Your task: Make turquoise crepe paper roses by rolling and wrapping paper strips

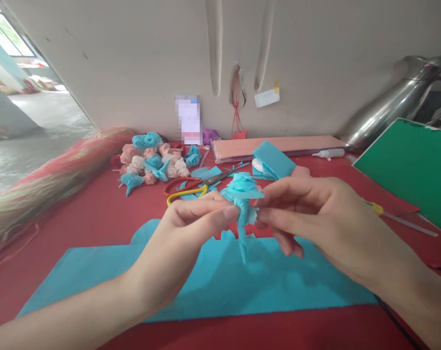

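A red surface [107, 214] carries everything, with a long blue sheet [220, 296] spread across its near part. To the left of the sheet runs a thick bundle of reddish strands [60, 187]; beyond its right end stands a green board [410, 167]. Farther past the sheet lie a flat pink pack [279, 147] and, to the left, a heap of blue, pink and white paper flowers [155, 161]. Above the sheet come the left hand [186, 226] and the right hand [311, 209]. Between their fingertips, over the sheet's far edge, is a blue paper flower [242, 187], bloom up, stem down. The left hand pinches it just under the bloom; the right's thumb and forefinger meet a loose flap, though whether they grip it I cannot tell. Scissors [215, 178] lie beyond the sheet.
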